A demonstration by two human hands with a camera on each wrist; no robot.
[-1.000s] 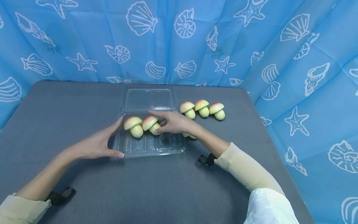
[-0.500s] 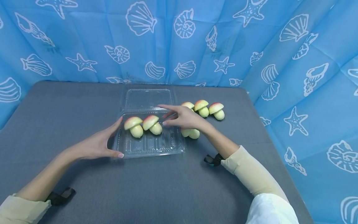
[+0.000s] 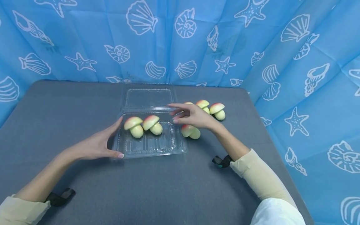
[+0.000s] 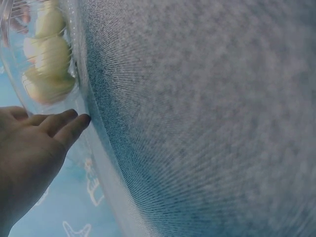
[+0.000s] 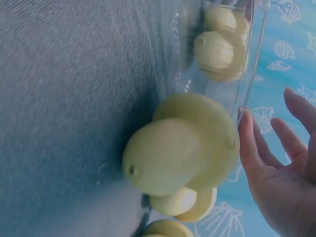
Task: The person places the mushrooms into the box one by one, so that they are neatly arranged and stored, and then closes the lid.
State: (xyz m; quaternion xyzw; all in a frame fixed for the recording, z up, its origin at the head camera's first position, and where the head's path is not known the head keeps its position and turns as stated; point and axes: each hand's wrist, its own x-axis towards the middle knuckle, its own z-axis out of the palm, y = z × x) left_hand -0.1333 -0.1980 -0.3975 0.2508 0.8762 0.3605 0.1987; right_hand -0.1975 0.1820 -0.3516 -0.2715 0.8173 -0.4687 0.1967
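A clear plastic clamshell box lies on the table with its lid folded back. Two yellow mushroom-shaped pieces with pinkish caps, a left one and a right one, lie side by side in its tray. My left hand rests at the tray's left side, thumb and fingers spread along its edge. Over the tray's right rim hovers my right hand, fingers extended and holding nothing. Just below it, outside the box, sits another mushroom-shaped piece, large in the right wrist view.
Behind my right hand stand more such pieces in a row, among them a middle one and a right one; the leftmost is mostly covered by the hand. A blue shell-print curtain hangs behind the grey table.
My right hand has let go of the second mushroom-shaped piece in the tray and moved right, to the tray's right rim. My left hand has stayed in place.
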